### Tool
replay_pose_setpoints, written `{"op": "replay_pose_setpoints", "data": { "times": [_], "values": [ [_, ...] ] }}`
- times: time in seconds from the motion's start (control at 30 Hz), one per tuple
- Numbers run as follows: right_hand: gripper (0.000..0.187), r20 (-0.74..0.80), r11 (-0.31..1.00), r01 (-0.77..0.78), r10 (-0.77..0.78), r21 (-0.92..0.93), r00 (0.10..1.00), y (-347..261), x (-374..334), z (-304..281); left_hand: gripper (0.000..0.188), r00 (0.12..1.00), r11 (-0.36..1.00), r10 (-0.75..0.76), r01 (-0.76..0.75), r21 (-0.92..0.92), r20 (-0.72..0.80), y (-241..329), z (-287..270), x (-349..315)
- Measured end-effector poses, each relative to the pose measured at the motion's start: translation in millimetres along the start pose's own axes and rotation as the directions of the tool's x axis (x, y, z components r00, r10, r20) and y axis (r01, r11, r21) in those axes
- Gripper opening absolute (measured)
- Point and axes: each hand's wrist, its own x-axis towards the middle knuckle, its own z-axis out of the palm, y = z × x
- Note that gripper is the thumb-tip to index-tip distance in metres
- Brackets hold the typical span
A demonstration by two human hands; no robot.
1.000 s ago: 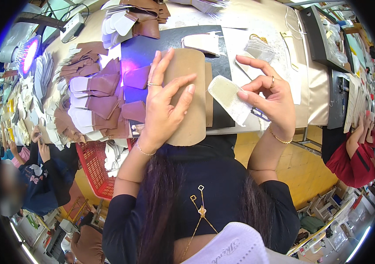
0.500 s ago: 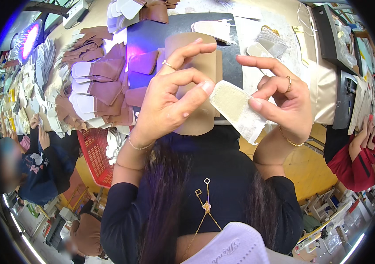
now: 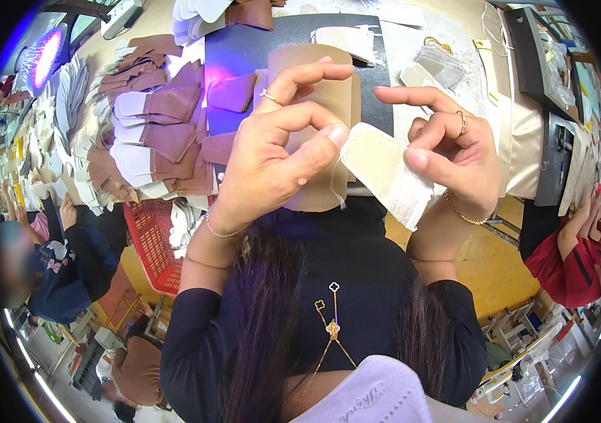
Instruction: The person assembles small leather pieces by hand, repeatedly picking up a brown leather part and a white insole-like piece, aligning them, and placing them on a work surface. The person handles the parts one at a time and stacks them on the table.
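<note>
Between the thumb and fingers of my right hand [image 3: 452, 144] is a cream tapered fabric piece [image 3: 378, 158] with a stitched border, tilted with its rough whitish end low and to the right. My left hand [image 3: 276, 148] is closed in a pinch, thumb against index finger, right at the piece's upper left corner. What lies in that pinch is too small to make out. A thin pale thread [image 3: 334, 185] loops down from beside those fingertips. Behind my hands a tan curved panel [image 3: 307, 56] stands over the dark mat.
Brown and white leather pieces [image 3: 170, 137] lie stacked on the table to the left. Several cream pieces [image 3: 346, 39] rest at the back. A red plastic basket [image 3: 149, 247] is below the table's left edge. Other people sit at both sides; one wears a red sleeve [image 3: 561, 268].
A loop of thread now shows hanging below my left fingertips. The cream piece has shifted slightly right and turned a little; both hands keep nearly the same pose.
</note>
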Motion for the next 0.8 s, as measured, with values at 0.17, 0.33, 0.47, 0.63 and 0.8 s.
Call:
{"op": "replay_pose_setpoints", "data": {
  "times": [0.17,0.33,0.47,0.63,0.8],
  "values": [
    [0.012,-0.042,0.998,-0.067,0.068,0.018,0.997,-1,-1,1,0.012,0.999,1.0,-0.008,0.009,0.02,-0.031,-2,0,-3],
    [0.01,-0.069,0.995,-0.095,0.096,0.024,0.993,2,-4,-1,0.016,0.899,0.952,-0.041,0.167,0.257,-0.435,-29,-48,-6],
    [0.01,-0.091,0.993,-0.115,0.114,-0.007,0.989,8,-3,0,0.03,0.941,0.538,0.022,0.273,0.797,-0.338,-68,-106,-9],
    [0.01,-0.093,0.986,-0.157,0.151,-0.064,0.984,14,1,4,0.036,0.971,0.533,-0.14,0.24,0.811,-0.195,-97,-118,-34],
    [0.01,-0.056,0.978,-0.19,0.186,-0.089,0.981,17,5,9,0.036,0.931,0.427,-0.337,0.284,0.859,-0.141,-88,-109,-71]
  ]
}}
